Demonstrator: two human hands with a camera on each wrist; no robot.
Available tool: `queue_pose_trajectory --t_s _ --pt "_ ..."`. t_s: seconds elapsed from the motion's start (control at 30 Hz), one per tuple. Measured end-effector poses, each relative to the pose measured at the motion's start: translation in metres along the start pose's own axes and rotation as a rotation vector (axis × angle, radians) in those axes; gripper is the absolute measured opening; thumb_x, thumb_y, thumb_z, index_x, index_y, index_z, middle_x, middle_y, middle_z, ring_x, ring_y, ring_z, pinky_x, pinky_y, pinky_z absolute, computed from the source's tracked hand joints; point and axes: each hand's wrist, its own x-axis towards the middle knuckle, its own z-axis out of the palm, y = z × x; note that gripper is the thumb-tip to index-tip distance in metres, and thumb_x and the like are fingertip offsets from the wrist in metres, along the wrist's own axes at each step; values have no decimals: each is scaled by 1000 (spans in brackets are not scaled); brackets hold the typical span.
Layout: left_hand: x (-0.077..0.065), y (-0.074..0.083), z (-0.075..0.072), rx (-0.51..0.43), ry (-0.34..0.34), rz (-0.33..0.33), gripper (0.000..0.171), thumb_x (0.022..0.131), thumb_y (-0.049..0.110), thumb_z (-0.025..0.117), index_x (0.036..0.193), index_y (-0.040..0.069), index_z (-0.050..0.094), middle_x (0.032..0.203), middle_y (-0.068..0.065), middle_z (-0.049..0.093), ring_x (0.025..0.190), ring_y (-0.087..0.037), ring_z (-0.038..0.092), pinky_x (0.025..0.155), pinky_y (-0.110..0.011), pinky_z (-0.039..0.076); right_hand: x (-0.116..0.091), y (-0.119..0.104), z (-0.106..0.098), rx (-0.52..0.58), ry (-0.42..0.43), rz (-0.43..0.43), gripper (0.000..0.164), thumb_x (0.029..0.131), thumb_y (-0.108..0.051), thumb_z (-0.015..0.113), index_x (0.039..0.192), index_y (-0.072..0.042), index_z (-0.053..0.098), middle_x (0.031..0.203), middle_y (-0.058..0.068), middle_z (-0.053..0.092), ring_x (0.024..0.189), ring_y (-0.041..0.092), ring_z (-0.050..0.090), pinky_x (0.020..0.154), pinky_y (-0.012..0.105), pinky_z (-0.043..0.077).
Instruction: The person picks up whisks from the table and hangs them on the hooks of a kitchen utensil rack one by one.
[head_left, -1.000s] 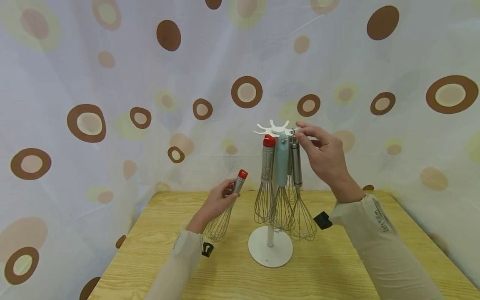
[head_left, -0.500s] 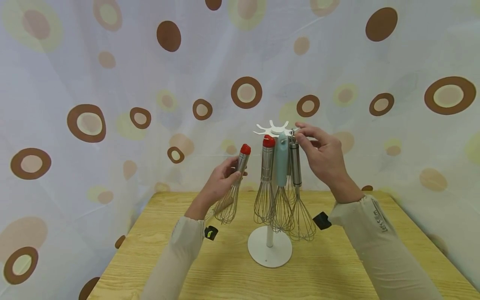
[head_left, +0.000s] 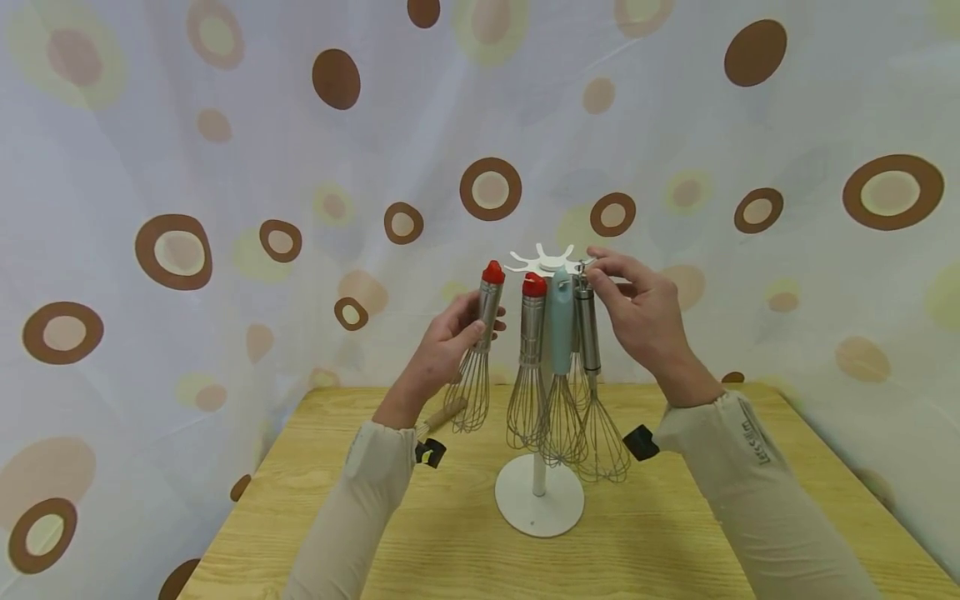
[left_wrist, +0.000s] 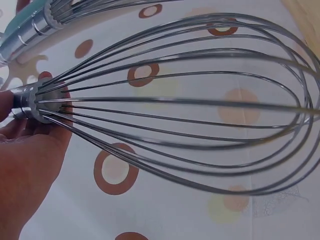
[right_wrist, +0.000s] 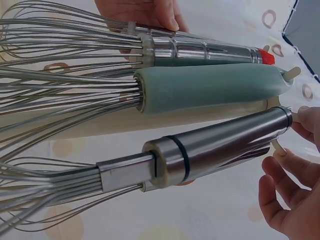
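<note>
My left hand (head_left: pixel 438 350) grips a steel-handled balloon whisk (head_left: pixel 491 304) with a red end cap, its wires hanging down. It is raised just left of a white rotating-style utensil stand (head_left: pixel 540 504) with hooked arms. In the left wrist view, the wires (left_wrist: pixel 175 102) spread across the picture. On the stand hang another red-capped whisk (head_left: pixel 532 321), a pale teal-handled whisk (head_left: pixel 562 333) and a plain steel-handled whisk (head_left: pixel 588 333); a further whisk is partly hidden behind them. My right hand (head_left: pixel 637 312) pinches a hook of the stand beside the plain whisk's top.
A thing with a wooden handle (head_left: pixel 453 408) and pale bristles lies on the wooden table (head_left: pixel 420 542), partly hidden behind the left wrist. A white curtain (head_left: pixel 285 150) with brown ovals hangs behind the table.
My left hand has lifted the red-capped whisk up and slightly right, bringing it near the stand's top. The right hand keeps its place at the hook.
</note>
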Motion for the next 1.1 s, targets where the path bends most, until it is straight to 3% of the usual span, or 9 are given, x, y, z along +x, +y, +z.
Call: queue_pose_trajectory --t_s 0.2,0.47,0.6,0.87,1.0,1.1 --pt "2 1 2 -30 -13 9 44 101 5 37 144 2 30 130 -22 48 113 -37 52 96 -42 43 -1 0 0 4 2 4 20 95 -14 57 103 1 67 128 6 59 101 -2 55 82 15 44" --pt "6 3 3 -7 -24 11 44 101 6 38 144 3 32 128 -20 49 110 -30 54 95 -42 44 0 0 1 4 6 5 20 95 -14 58 103 1 67 127 6 59 101 -3 55 81 16 45" --pt "8 3 4 -7 -46 19 44 101 4 37 144 1 31 129 -24 47 110 -33 54 94 -45 44 0 -1 1 8 8 11 20 95 -15 58 103 2 67 127 6 59 101 -3 55 81 16 45" --pt "11 -1 9 -5 -60 24 44 101 3 36 144 -3 29 128 -26 48 112 -37 52 93 -45 44 1 0 -3 -23 -30 20 23 96 -17 57 107 1 66 128 7 58 114 22 55 83 17 44" --pt "12 -3 11 -9 -58 32 43 101 3 35 143 -3 30 126 -26 48 111 -35 52 93 -49 43 1 -2 -4 -36 -38 16 24 96 -18 57 108 1 66 128 8 58 118 24 53 83 17 43" --pt "12 -4 11 -5 -60 32 43 101 4 36 143 -3 30 127 -25 49 111 -33 52 91 -45 44 0 -3 -4 -38 -34 19 23 95 -16 58 109 0 66 128 9 58 118 24 52 83 16 42"
